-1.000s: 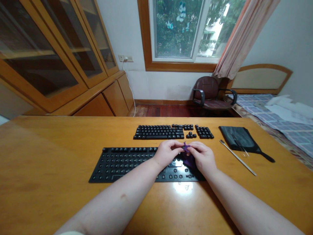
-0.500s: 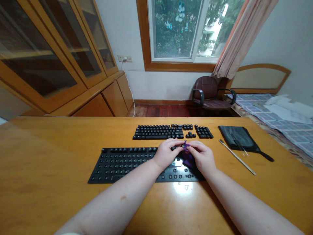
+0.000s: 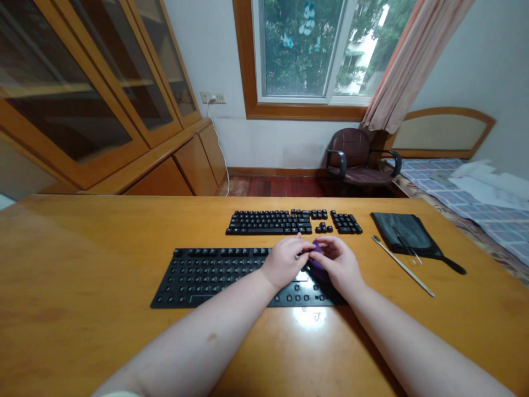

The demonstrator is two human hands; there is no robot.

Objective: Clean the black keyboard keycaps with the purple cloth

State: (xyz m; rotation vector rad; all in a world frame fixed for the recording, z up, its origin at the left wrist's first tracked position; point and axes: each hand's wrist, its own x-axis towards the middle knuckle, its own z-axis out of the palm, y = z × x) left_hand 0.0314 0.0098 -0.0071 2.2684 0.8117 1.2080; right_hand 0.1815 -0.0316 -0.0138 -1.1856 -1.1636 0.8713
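Over the right half of a keyboard base (image 3: 215, 270) with most of its keycaps off, both my hands meet at a bunched purple cloth (image 3: 317, 268). My left hand (image 3: 285, 261) pinches the cloth's upper edge between thumb and fingers. On the other side, my right hand (image 3: 342, 264) has its thumb and fingertips closed on the same cloth, with part of it hanging below. Whether a small piece is wrapped inside is hidden by my fingers. Just beyond lie loose black keycaps (image 3: 268, 222), laid out in keyboard order.
To the right, a black pouch (image 3: 407, 234) lies with a thin wire tool (image 3: 403, 241) on it. A slim brush (image 3: 403, 264) rests beside the pouch on the wooden table (image 3: 82, 264). Past the far edge stand a chair (image 3: 351, 149) and a bed (image 3: 446, 182).
My fingers have shifted on the purple cloth, and its upper part is now more tucked between them. A small dark piece glimpsed at the fingertips earlier is now hidden. The view moved slightly.
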